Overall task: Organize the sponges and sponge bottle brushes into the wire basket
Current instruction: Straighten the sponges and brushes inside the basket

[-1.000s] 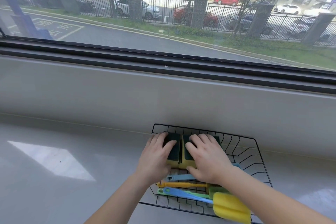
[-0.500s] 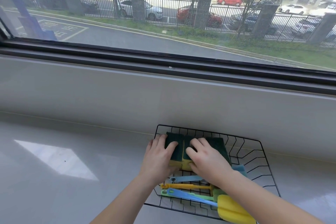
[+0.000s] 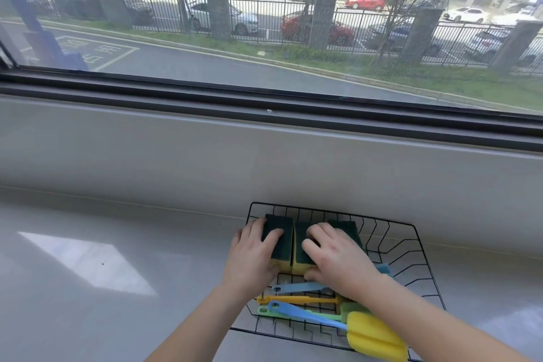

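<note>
A black wire basket (image 3: pixel 411 247) sits on the grey ledge. At its far left, yellow sponges with dark green tops stand side by side. My left hand (image 3: pixel 252 256) grips the left sponge (image 3: pixel 279 232). My right hand (image 3: pixel 335 258) covers the middle sponge (image 3: pixel 299 244), and a third sponge (image 3: pixel 348 228) shows behind its fingers. Several bottle brushes lie in the basket's near part: a light blue handle (image 3: pixel 296 287), an orange handle (image 3: pixel 299 300), a green handle (image 3: pixel 308 316), and a blue-handled brush with a yellow sponge head (image 3: pixel 376 335).
The grey ledge (image 3: pixel 117 273) spreads wide to the left of the basket, with a bright sunlit patch on it. A low grey wall (image 3: pixel 264 164) rises just behind the basket, topped by a dark window frame (image 3: pixel 264 100). My right forearm crosses the basket's right side.
Both hands stay pressed on the sponges. The sponges have slid slightly left and closer together, and the third sponge now shows more behind my right fingers.
</note>
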### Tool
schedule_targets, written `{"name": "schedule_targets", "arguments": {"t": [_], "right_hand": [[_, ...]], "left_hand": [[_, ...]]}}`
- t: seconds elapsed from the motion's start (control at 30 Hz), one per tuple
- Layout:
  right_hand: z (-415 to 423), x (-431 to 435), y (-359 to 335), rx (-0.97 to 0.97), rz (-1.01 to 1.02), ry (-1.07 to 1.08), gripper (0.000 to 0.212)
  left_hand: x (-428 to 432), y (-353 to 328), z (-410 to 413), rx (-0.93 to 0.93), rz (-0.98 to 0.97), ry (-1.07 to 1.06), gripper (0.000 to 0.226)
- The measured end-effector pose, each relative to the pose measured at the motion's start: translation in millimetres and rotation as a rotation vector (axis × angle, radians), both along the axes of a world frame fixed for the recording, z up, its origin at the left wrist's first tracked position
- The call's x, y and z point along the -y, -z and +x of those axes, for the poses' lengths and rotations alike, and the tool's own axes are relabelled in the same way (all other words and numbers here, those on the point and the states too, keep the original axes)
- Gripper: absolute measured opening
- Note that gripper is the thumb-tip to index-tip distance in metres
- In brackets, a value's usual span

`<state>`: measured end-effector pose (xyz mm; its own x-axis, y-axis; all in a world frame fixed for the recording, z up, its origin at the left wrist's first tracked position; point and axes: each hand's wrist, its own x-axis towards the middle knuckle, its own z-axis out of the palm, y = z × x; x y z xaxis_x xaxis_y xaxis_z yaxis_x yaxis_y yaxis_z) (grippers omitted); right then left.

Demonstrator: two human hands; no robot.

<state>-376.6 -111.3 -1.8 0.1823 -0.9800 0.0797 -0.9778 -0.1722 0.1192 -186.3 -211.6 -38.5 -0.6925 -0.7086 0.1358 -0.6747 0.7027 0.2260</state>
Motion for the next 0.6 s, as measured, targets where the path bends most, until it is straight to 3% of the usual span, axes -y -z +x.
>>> {"name": "schedule_targets", "arguments": {"t": [0.13,0.27,0.4,0.5,0.6], "right_hand": [[-11.2,-12.2,-15.2,0.093,-0.034,0.096,0.058],[-41.5,-24.0,-34.0,0.198,-0.138,0.386,0.037],[-72.0,-27.5,-37.0,0.341,0.092,0.792,0.047],[-82.8,-20.1,-28.0,0.476,0.285,0.88,0.072],[-87.8,-11.1,-22.3,0.573,0.415,0.898,0.073]], "left_hand": [[-8.2,-2.3,2.3,0.001,-0.021,0.01,0.083],[-19.4,-4.5,-8.9,0.0,-0.065,0.088,0.089],[-26.0,-4.9,-32.8,0.022,-0.118,0.173,0.092],[-25.8,-5.4,-48.5,0.075,-0.131,0.186,0.089],[-21.6,-2.6,-52.6,0.108,-0.122,0.178,0.084]]}}
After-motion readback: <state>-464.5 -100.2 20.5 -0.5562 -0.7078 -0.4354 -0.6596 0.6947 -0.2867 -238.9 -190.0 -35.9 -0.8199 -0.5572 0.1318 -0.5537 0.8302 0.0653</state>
